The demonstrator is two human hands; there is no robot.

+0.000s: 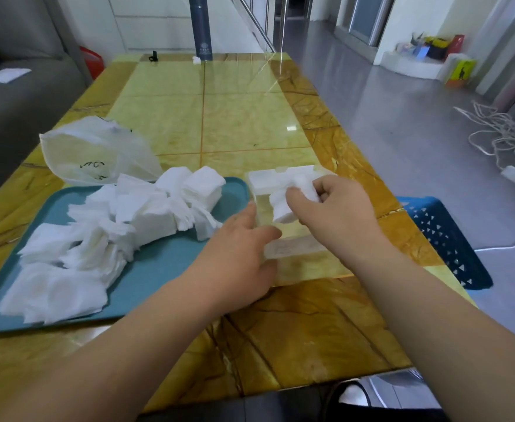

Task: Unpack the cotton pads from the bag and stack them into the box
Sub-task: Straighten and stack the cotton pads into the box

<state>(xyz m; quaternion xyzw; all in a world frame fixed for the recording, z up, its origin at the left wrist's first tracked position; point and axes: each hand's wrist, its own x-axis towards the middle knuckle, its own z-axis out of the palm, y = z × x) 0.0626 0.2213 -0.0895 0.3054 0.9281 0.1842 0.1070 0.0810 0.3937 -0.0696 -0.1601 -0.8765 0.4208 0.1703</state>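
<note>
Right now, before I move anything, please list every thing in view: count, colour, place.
marble-patterned table: one, yellow-brown, under everything
flat plastic tray: one, teal, table's left
square cotton pads: many, white, heaped on tray
thin plastic bag: one, translucent white, behind tray
clear plastic box: one, transparent, between the hands
tall cylindrical bottle: one, dark grey, table's far edge
perforated plastic basket: one, blue, floor, right
tangled cord: one, white, floor, far right
left hand: one, holds box's left wall
right hand: one, pinches pad stack above box
</note>
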